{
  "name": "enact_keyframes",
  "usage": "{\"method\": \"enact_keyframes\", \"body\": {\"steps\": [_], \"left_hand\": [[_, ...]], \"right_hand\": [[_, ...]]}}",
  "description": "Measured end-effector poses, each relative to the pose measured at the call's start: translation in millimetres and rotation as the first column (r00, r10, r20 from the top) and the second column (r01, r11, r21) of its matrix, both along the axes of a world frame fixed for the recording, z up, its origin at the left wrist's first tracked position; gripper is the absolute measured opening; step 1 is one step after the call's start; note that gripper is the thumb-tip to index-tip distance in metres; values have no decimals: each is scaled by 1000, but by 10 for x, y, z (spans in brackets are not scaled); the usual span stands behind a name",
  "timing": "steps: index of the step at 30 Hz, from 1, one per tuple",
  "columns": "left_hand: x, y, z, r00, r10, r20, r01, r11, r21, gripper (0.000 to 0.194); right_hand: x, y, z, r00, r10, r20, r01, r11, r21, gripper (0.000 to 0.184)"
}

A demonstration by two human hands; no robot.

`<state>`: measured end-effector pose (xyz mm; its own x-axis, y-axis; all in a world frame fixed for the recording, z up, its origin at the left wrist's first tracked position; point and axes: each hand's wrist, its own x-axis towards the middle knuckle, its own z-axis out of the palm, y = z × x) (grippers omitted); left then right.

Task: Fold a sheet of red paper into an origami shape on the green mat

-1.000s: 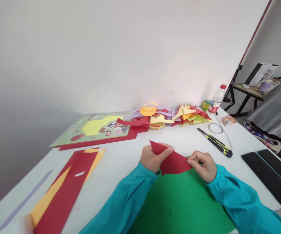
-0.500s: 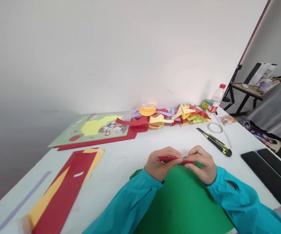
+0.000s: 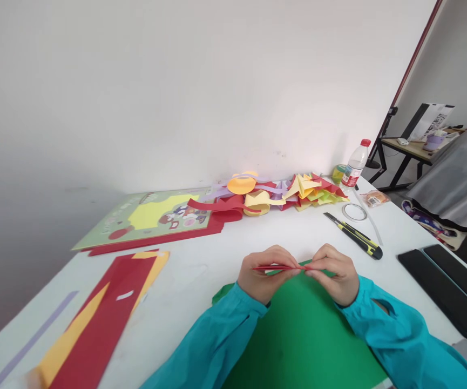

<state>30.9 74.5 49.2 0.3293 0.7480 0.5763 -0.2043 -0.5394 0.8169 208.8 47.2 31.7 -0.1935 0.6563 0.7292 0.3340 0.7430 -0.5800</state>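
Between both hands is a folded piece of red paper (image 3: pixel 276 267), seen nearly edge-on. My left hand (image 3: pixel 265 273) is closed round its left part, thumb against the fingers. My right hand (image 3: pixel 334 273) pinches its right end with thumb and fingertips, close to the left thumb. Below the hands spreads a large green paper sheet (image 3: pixel 298 335), partly covered by the teal sleeves. How the red paper is folded inside the fingers is hidden.
A utility knife (image 3: pixel 354 236), tape roll (image 3: pixel 354 212) and bottle (image 3: pixel 356 165) stand or lie at right, near a black phone-like object (image 3: pixel 444 292). Folded paper shapes (image 3: pixel 257 197) line the wall. Red paper strips (image 3: pixel 103 319) and a printed board (image 3: pixel 115 227) lie left.
The right end of the red paper, which stuck out past my right fingers, is now pinched within them. The paper looks flatter and more edge-on. The view has shifted slightly.
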Motion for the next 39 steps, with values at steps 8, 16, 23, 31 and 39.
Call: {"method": "enact_keyframes", "body": {"steps": [8,16,23,31,39], "left_hand": [[-80,77,27,991,108,82,-94,983,-161,9],[-102,120,17,990,116,78,-99,977,-188,11],[-10,37,-27,998,49,31,-44,987,-152,8],[85,-59,-107,999,33,0,-33,983,-180,9],[87,-89,-58,998,39,-51,-48,981,-190,8]], "right_hand": [[27,26,2,996,-64,-55,62,998,-33,11],[42,29,-7,996,-73,-61,70,997,-43,11],[5,-3,13,999,-29,17,29,999,-37,11],[-15,-28,4,995,34,95,-34,999,4,14],[-30,-54,44,995,38,90,-34,998,-43,9]]}}
